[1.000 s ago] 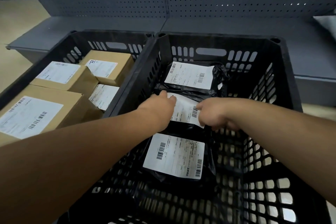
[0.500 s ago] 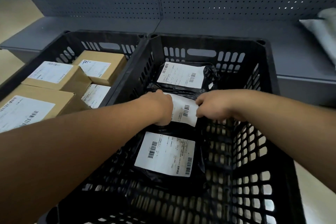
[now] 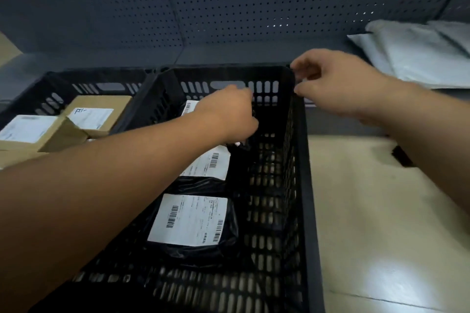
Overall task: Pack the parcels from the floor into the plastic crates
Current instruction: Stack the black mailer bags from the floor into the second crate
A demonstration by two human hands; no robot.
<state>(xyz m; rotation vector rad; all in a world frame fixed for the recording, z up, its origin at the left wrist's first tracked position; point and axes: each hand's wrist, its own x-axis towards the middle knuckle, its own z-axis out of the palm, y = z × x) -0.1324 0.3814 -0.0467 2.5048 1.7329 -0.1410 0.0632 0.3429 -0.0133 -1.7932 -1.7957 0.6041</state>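
Note:
A black plastic crate (image 3: 308,185) holds three black bag parcels with white labels: a near one (image 3: 190,220), a middle one (image 3: 209,165) and a far one (image 3: 189,105) mostly hidden by my arm. My left hand (image 3: 229,114) is down inside the crate, its fingers curled onto crumpled black plastic at the right edge of the far parcels. My right hand (image 3: 335,81) hovers over the crate's far right corner, fingers loosely curled and holding nothing.
A second black crate (image 3: 58,79) on the left holds cardboard boxes (image 3: 96,114) with labels. Grey poly mailers (image 3: 419,56) lie on the low shelf at the back right, under a pegboard wall. Pale floor (image 3: 381,211) runs along the crate's right side.
Both hands have left the middle parcel. My right hand rose out of the crate to its far right corner; my left hand moved toward the far end. The view swung to the right.

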